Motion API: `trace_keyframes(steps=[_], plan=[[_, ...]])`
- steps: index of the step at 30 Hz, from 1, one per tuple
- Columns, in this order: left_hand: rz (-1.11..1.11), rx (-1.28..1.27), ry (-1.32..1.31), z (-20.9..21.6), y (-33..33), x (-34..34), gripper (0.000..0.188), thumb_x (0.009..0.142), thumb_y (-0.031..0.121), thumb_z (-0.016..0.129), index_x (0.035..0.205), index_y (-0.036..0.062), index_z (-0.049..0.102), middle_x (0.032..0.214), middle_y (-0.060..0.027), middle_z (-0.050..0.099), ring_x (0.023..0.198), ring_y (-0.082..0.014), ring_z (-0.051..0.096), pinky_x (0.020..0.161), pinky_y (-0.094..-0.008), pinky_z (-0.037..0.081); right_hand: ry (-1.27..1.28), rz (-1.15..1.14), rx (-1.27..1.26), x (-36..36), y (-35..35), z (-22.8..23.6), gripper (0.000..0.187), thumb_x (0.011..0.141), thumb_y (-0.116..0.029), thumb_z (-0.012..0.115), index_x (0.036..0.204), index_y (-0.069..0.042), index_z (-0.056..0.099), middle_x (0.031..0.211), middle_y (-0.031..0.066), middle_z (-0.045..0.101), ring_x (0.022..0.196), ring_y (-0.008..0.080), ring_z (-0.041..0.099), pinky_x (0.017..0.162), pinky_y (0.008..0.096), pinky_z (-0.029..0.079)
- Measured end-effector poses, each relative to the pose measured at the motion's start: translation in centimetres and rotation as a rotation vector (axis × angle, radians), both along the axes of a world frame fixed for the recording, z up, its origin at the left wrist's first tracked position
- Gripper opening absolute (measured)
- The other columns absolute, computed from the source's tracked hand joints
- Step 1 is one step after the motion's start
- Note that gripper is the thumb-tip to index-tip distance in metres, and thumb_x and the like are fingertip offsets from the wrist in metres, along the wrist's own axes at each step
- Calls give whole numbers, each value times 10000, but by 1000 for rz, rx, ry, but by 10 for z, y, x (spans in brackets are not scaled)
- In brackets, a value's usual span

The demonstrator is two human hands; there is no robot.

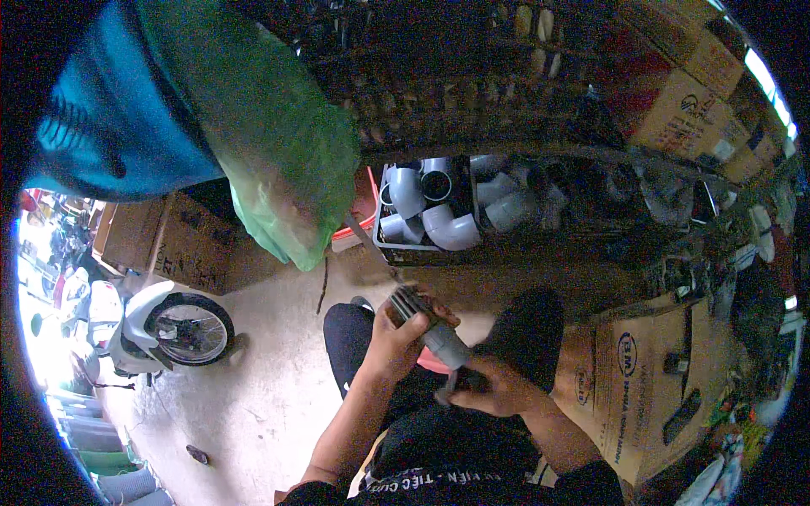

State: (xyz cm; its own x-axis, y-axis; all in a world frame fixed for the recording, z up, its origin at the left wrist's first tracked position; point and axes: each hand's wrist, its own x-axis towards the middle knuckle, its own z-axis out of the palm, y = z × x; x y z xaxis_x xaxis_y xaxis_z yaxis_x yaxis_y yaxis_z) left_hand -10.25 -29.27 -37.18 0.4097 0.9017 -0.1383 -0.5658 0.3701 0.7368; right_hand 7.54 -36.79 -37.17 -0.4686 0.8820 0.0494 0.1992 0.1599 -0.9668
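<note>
Above my lap I hold a grey plastic pipe fitting [445, 344], tilted, with a dark ridged or slotted upper end. My left hand [403, 333] is closed round that upper end, thumb across its side. At the lower end my right hand [498, 386] is closed, its fingers partly in shadow. A small grey piece [445, 390] shows beside the right fingers; whether it belongs to the fitting I cannot tell. Something red [434, 363] shows behind the fitting, mostly hidden.
Grey elbow fittings [451, 226] fill a crate ahead of me. A green plastic bag [291, 177] hangs at upper left, near a red container [364, 207]. Cardboard boxes stand on both sides, one large box [645, 379] at my right. A motorbike wheel [190, 329] is at left.
</note>
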Motion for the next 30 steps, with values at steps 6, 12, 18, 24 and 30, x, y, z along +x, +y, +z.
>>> trace_keyframes(steps=[6, 12, 18, 24, 30], plan=[[31, -90, -180, 14, -2, 9, 492, 802, 235, 683, 1158, -13, 452, 1037, -117, 579, 969, -243, 574, 899, -410, 448, 75, -98, -226, -2, -3, 16, 340, 742, -208, 714, 1010, -38, 592, 789, 90, 637, 744, 210, 625, 719, 336, 488], [59, -101, 69, -14, 6, 8, 490, 799, 254, 686, 1144, -22, 473, 1056, -106, 580, 983, -227, 571, 905, -387, 441, -428, -163, 187, 2, 6, 14, 377, 755, -240, 687, 1072, -75, 566, 868, 148, 635, 727, 307, 636, 667, 351, 513], [28, -86, -293, -6, 2, 17, 531, 760, 264, 724, 1135, -11, 468, 1062, -117, 582, 1016, -251, 567, 904, -399, 448, 359, -147, -486, 4, -3, 20, 411, 726, -206, 728, 1069, -60, 555, 880, 109, 638, 847, 215, 632, 760, 311, 481], [28, -47, 120, 3, 6, 11, 493, 753, 258, 730, 1081, -3, 470, 958, -114, 592, 922, -246, 601, 812, -404, 496, -658, -87, 109, -12, 9, 21, 369, 733, -140, 720, 1052, -29, 572, 888, 63, 638, 825, 178, 606, 760, 319, 474], [71, -28, -169, 9, -1, 18, 494, 798, 279, 685, 1108, -36, 464, 1030, -151, 590, 966, -283, 597, 846, -423, 492, 586, -85, -835, -1, 2, 22, 519, 764, -270, 699, 1211, -79, 515, 1034, 76, 616, 979, 199, 584, 896, 332, 429]])
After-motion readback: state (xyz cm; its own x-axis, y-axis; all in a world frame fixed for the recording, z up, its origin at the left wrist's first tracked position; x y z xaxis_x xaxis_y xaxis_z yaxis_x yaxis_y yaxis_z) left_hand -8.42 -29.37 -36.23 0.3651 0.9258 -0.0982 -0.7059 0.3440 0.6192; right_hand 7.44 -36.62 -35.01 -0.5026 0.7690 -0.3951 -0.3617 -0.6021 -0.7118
